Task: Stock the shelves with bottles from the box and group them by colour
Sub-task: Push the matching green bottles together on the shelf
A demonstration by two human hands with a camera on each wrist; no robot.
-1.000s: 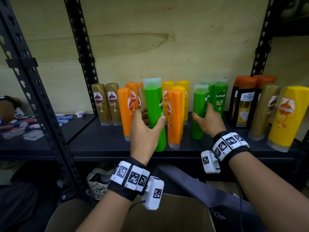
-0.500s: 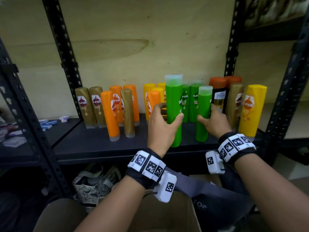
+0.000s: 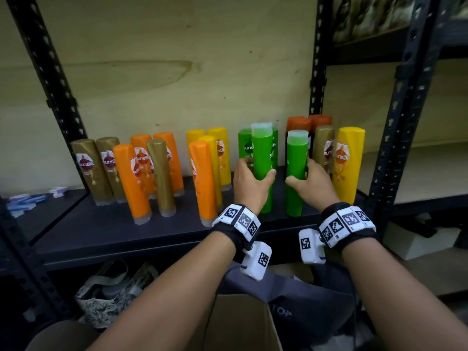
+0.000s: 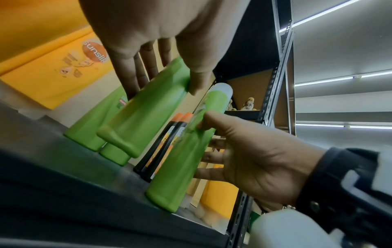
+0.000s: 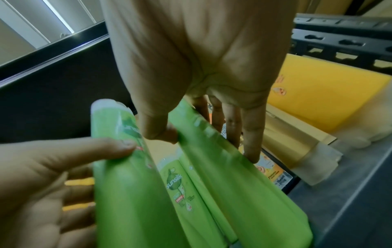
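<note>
Bottle [image 3: 262, 158] perhaps shifted right (with hand [image 3: 249, 184])

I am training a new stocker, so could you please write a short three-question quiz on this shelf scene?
1. True or false: each of the hands grips a green bottle.
2. Which bottle stands directly right of the right hand? A) yellow bottle B) blue bottle C) white bottle
3. What colour is the lone bottle standing among the orange bottles on the left?

Key:
1. True: the left hand grips one green bottle, the right hand another green bottle.
2. A, the yellow bottle.
3. Gold, the gold bottle.
</note>
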